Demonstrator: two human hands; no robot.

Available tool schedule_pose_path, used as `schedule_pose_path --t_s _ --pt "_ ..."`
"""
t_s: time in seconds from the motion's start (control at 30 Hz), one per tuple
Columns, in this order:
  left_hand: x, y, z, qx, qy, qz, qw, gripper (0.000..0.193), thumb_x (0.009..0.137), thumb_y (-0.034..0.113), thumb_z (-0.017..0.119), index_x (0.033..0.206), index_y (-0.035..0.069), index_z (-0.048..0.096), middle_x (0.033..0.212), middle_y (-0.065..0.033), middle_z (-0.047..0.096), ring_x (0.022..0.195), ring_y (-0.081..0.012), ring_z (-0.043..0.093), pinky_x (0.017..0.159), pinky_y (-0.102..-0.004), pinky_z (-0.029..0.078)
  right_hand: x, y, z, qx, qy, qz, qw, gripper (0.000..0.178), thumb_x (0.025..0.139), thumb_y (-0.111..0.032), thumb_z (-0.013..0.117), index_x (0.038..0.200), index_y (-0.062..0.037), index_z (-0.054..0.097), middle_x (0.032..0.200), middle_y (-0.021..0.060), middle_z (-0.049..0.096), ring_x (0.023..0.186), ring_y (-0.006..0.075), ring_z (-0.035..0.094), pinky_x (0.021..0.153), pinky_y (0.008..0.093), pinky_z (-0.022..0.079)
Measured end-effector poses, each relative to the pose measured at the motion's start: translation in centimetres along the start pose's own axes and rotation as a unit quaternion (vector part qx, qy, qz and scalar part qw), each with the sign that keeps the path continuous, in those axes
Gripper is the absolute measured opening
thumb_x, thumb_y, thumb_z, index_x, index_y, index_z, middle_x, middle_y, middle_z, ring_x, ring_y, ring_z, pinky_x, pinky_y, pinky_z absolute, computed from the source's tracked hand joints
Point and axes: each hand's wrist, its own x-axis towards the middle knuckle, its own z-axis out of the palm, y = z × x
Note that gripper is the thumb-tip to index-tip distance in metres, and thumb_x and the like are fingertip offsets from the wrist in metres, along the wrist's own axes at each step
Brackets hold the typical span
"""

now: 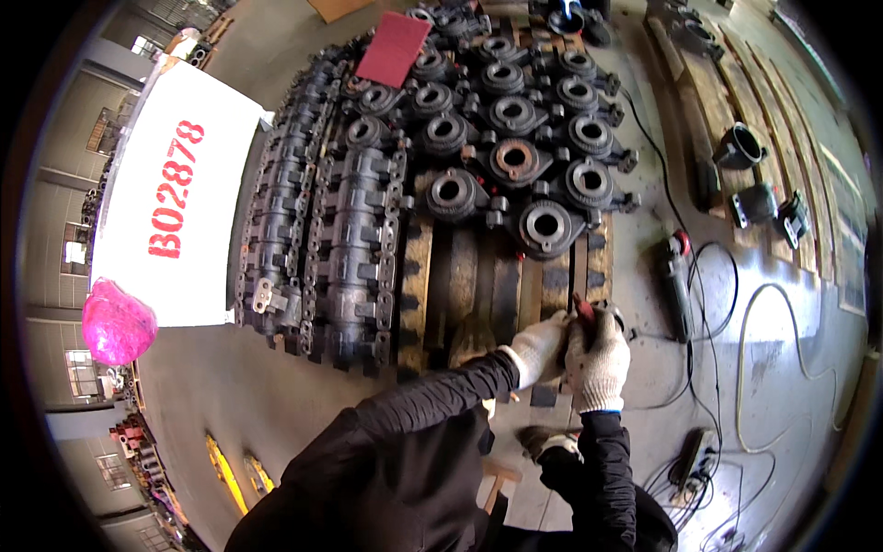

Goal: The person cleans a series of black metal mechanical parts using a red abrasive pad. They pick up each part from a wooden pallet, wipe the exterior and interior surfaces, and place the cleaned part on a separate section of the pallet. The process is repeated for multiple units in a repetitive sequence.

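Observation:
My right hand (pixel 600 370), in a white knitted glove, closes round a small red tool or handle (pixel 584 314) whose kind I cannot make out. Beside it, my left hand (pixel 537 351), gloved the same way, has its fingers bent in toward the right one. What the left fingers hold, if anything, is hidden. A rounded metal edge (pixel 617 318) shows just past the right hand. Both hands are over the near end of a wooden pallet (pixel 417 290). Beyond them stand several dark castings (pixel 566 241) with round central holes; one has a rusty brown top (pixel 531 164).
Linked dark metal track sections (pixel 354 239) lie left of the castings, a dark red sheet (pixel 394 51) at their far end. Farther left stands a white board (pixel 198 175) with a pink bundle (pixel 120 322). Right are an angle grinder (pixel 679 290), loose cables (pixel 696 386) and another pallet (pixel 704 101).

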Motion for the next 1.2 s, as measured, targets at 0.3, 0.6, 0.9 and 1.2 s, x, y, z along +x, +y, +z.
schedule_pose_path --t_s 0.3,0.6,0.9,1.2 --pt "0.6 2.4 -2.2 0.232 0.030 0.156 0.960 0.037 0.099 0.029 0.054 0.128 0.013 0.070 0.133 -0.0139 0.068 0.130 -0.0317 0.057 0.111 -0.0465 0.040 1.0 1.5 -1.0 0.068 0.019 0.064 0.995 0.028 0.094 -0.019 0.072 0.115 -0.0005 0.067 0.096 0.0259 0.074 0.093 0.0410 0.075 0.082 0.0459 0.057" --pt "2.4 -1.9 5.4 0.170 -0.038 0.035 0.984 0.038 0.105 0.025 0.049 0.138 0.011 0.062 0.138 -0.0072 0.067 0.136 -0.0277 0.054 0.119 -0.0458 0.035 0.2 0.4 0.5 -0.008 0.022 0.022 0.999 0.020 0.091 -0.014 0.070 0.109 -0.0036 0.070 0.096 0.0236 0.073 0.091 0.0446 0.071 0.081 0.0479 0.056" --pt "1.7 -3.1 5.9 0.082 0.126 0.077 0.986 0.031 0.099 0.022 0.055 0.126 0.014 0.067 0.127 -0.0073 0.068 0.123 -0.0303 0.059 0.104 -0.0435 0.043 -0.4 -0.3 -0.2 0.041 0.016 0.025 0.999 0.026 0.090 -0.019 0.076 0.111 -0.0047 0.069 0.099 0.0218 0.072 0.093 0.0439 0.070 0.083 0.0474 0.057" --pt "-3.7 1.2 -0.9 -0.107 0.110 -0.025 0.988 0.080 0.082 0.037 0.084 0.146 0.002 0.051 0.125 -0.0230 0.058 0.109 -0.0433 0.068 0.090 -0.0475 0.059 1.9 6.5 -7.4 -0.001 0.180 -0.032 0.983 0.017 0.097 -0.009 0.071 0.114 -0.0095 0.073 0.096 0.0111 0.075 0.078 0.0234 0.071 0.074 0.0367 0.058"
